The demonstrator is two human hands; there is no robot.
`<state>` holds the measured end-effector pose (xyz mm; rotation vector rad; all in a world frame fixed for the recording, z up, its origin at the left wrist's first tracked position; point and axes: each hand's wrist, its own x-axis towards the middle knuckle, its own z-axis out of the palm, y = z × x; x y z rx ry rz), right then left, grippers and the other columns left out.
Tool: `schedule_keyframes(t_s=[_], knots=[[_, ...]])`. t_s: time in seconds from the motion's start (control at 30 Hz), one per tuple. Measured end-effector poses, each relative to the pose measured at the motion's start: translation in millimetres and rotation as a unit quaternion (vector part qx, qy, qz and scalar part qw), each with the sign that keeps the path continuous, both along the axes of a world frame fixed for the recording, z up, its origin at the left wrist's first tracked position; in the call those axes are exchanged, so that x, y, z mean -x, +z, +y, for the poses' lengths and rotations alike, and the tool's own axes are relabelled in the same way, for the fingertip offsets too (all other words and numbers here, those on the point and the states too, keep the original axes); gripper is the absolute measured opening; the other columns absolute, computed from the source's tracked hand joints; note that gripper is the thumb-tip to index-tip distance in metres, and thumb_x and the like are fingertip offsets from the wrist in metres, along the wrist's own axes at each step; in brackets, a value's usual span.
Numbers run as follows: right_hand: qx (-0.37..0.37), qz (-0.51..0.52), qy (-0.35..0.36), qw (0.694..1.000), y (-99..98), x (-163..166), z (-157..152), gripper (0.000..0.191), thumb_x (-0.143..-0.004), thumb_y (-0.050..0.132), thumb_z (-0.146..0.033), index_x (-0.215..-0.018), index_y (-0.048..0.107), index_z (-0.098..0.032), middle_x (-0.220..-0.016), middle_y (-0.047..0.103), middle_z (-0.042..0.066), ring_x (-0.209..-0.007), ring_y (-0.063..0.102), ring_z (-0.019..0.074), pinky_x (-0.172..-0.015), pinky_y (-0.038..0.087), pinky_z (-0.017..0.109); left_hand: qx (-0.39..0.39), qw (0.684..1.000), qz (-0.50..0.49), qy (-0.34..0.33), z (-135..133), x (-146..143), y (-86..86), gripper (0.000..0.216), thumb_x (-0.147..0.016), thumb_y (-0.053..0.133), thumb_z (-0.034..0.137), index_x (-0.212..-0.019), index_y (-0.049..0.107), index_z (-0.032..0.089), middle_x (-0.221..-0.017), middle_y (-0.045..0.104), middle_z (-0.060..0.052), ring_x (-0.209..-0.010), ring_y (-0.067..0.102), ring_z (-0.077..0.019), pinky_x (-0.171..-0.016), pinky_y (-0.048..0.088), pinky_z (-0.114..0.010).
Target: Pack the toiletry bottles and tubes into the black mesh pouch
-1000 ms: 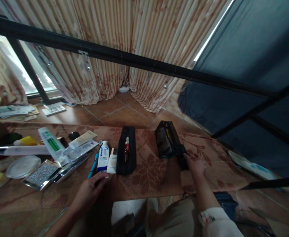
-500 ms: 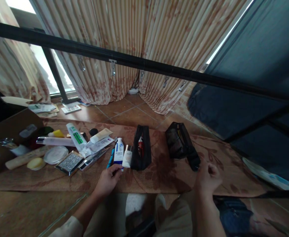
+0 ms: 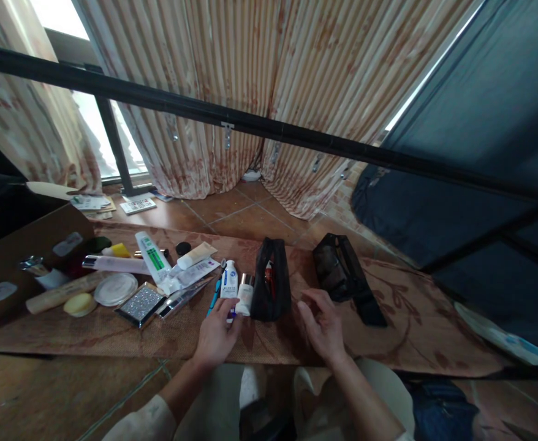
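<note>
My left hand (image 3: 217,335) rests on the patterned mat (image 3: 113,327), its fingertips touching the bottom of a small white and blue tube (image 3: 229,285) and a white bottle (image 3: 246,295). Right of these lies a black mesh pouch (image 3: 271,288) with a red item inside. My right hand (image 3: 323,324) hovers with fingers spread just right of that pouch, holding nothing. A second black mesh pouch (image 3: 342,275) lies farther right, apart from both hands.
Several toiletries lie at the left: a green and white tube (image 3: 152,260), a round white lid (image 3: 115,289), a glittery silver case (image 3: 140,304), a blue toothbrush (image 3: 214,296). A black bar (image 3: 269,128) crosses in front of striped curtains (image 3: 250,79). A dark blue cloth (image 3: 471,171) hangs at the right.
My right hand left the far pouch and moved left toward the nearer pouch, fingers now spread. My left hand shifted slightly onto the tube and bottle. The view tilted.
</note>
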<state>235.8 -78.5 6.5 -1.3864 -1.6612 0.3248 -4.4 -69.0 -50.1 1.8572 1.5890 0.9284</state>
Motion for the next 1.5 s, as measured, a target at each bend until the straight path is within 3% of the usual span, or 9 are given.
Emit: schedule_keyframes(t_s=[0.2,0.43,0.53,0.63,0.73,0.83,0.97,1.13,1.5], knots=[[0.028,0.055,-0.006,0.998,6.0,22,42,0.034,-0.08,0.059,-0.036,-0.112,0.06,-0.023,-0.107,0.059,0.008,-0.083,0.059,0.0179,-0.072,0.05,0.033,-0.063,0.981,0.184,-0.017,20,-27,8.2,0.045,-0.079,0.049,0.018,-0.124,0.049,0.011,-0.119,0.057,-0.014,-0.11,0.052,-0.0291,-0.096,0.04,-0.041],[0.124,0.139,0.016,0.982,-8.6,24,63,0.054,-0.07,0.065,-0.027,-0.122,0.052,-0.023,-0.115,0.063,0.005,-0.106,0.057,0.0224,-0.095,0.043,0.041,0.056,0.969,0.24,0.016,47,-44,13.2,0.06,-0.074,0.053,0.015,-0.131,0.039,0.008,-0.099,0.063,-0.018,-0.092,0.062,-0.0316,-0.077,0.047,-0.039],[0.143,0.166,0.027,0.975,-10.3,21,63,0.052,-0.071,0.061,-0.022,-0.122,0.051,-0.023,-0.115,0.063,0.005,-0.107,0.058,0.0213,-0.097,0.042,0.04,0.109,0.982,0.149,0.027,59,-45,10.9,0.066,-0.073,0.056,0.016,-0.135,0.035,0.011,-0.082,0.066,-0.013,-0.079,0.065,-0.03,-0.072,0.048,-0.039],[0.142,0.174,0.034,0.974,-8.1,22,63,0.048,-0.071,0.058,-0.02,-0.118,0.053,-0.023,-0.114,0.064,0.004,-0.106,0.059,0.0205,-0.097,0.043,0.038,0.145,0.981,-0.103,0.071,61,-42,14.2,0.051,-0.075,0.057,0.024,-0.124,0.046,0.013,-0.079,0.065,-0.008,-0.072,0.064,-0.0242,-0.065,0.049,-0.033],[0.135,0.168,0.039,0.976,-4.4,24,61,0.046,-0.071,0.057,-0.017,-0.117,0.054,-0.024,-0.113,0.065,0.003,-0.106,0.059,0.0199,-0.096,0.043,0.038,0.198,0.906,-0.364,0.086,54,-37,29.8,0.041,-0.078,0.057,0.039,-0.111,0.053,0.015,-0.074,0.061,-0.002,-0.057,0.059,-0.0161,-0.047,0.044,-0.024],[0.124,0.163,0.039,0.978,-1.3,25,60,0.047,-0.071,0.056,-0.016,-0.117,0.054,-0.025,-0.113,0.065,0.003,-0.106,0.06,0.02,-0.096,0.044,0.038,0.215,0.843,-0.489,0.072,44,-34,52.7,0.05,-0.076,0.061,0.042,-0.118,0.049,0.019,-0.079,0.062,0.0,-0.055,0.059,-0.0132,-0.042,0.041,-0.02],[0.122,0.157,0.045,0.979,-0.2,25,60,0.046,-0.073,0.055,-0.017,-0.118,0.053,-0.025,-0.113,0.066,0.003,-0.105,0.06,0.0204,-0.094,0.045,0.038,0.189,0.828,-0.525,0.05,35,-36,73.4,0.061,-0.075,0.064,0.037,-0.13,0.041,0.022,-0.101,0.064,-0.005,-0.074,0.065,-0.0174,-0.053,0.053,-0.025],[0.121,0.155,0.038,0.98,-0.6,24,60,0.045,-0.073,0.055,-0.016,-0.117,0.054,-0.025,-0.111,0.066,0.003,-0.102,0.061,0.0202,-0.09,0.047,0.037,0.157,0.843,-0.514,-0.002,31,-38,78.8,0.07,-0.076,0.064,0.032,-0.138,0.032,0.025,-0.117,0.06,-0.009,-0.094,0.064,-0.024,-0.071,0.058,-0.037],[0.109,0.166,0.069,0.978,2.8,25,57,0.053,-0.072,0.058,-0.015,-0.123,0.05,-0.024,-0.116,0.063,0.005,-0.107,0.059,0.0204,-0.093,0.045,0.037,0.162,0.839,-0.515,-0.066,36,-62,111.6,0.071,-0.076,0.062,0.026,-0.139,0.029,0.027,-0.126,0.055,-0.009,-0.102,0.062,-0.0243,-0.084,0.054,-0.042]])
